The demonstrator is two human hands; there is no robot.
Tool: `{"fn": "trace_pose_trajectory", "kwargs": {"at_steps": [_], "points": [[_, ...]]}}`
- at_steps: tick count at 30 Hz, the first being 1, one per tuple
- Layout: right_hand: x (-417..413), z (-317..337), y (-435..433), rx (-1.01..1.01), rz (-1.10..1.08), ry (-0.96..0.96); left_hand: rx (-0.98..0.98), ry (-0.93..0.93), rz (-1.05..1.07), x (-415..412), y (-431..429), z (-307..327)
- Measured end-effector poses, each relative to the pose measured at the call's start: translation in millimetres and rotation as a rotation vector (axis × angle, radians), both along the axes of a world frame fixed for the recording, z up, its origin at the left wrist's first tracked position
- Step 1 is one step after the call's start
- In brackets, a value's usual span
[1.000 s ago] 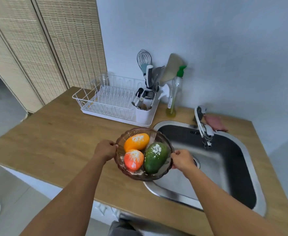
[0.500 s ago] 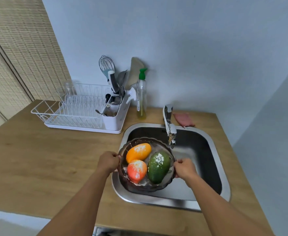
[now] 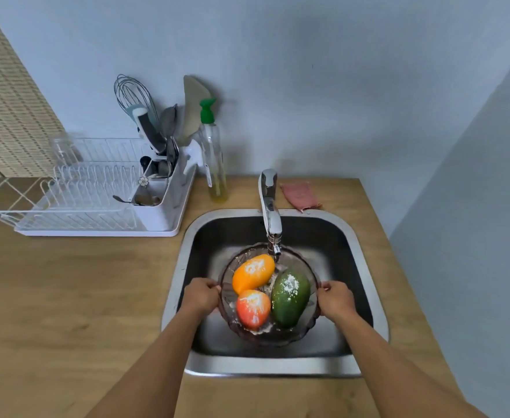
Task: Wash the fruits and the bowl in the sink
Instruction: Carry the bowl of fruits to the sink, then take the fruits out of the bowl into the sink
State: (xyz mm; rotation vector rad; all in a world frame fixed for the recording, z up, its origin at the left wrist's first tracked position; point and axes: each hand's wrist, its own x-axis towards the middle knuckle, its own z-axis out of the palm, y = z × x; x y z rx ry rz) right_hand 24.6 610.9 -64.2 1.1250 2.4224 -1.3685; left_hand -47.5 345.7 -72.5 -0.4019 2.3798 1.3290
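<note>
Bowl (image 3: 280, 334) in sink (image 3: 271, 365), under faucet (image 3: 270, 206); three fruits (image 3: 289, 297) inside; dish rack (image 3: 75, 203) left.

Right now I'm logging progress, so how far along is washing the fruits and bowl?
Done: the bowl is over the sink, under the tap. In hand: the left hand and right hand grip its rim. Left: the orange fruit, red fruit and green fruit carry white powder; whether water runs is unclear.
</note>
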Motion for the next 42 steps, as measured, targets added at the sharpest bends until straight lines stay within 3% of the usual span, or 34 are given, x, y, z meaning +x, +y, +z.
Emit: {"fn": "trace_pose_trajectory", "kwargs": {"at_steps": [14, 28, 32, 36, 38, 42], "points": [[-6, -43, 20, 0.032, -0.023, -0.116, -0.007, -0.114, -0.025, -6, 28, -47], [-7, -63, 20, 0.005, -0.03, -0.145, -0.034, -0.069, -0.057, 1, 27, -65], [-6, -62, 22, 0.021, 0.054, -0.157, -0.038, -0.054, -0.05, 3, 26, -65], [-3, -54, 17, 0.263, 0.233, 0.048, 0.011, -0.085, -0.048, 11, 28, -67], [-4, -47, 11, 0.269, 0.279, 0.114, 0.017, -0.089, -0.046, 13, 29, -66], [-7, -48, -6, 0.261, 0.29, -0.051, 0.014, -0.082, -0.057, 13, 30, -66]]}}
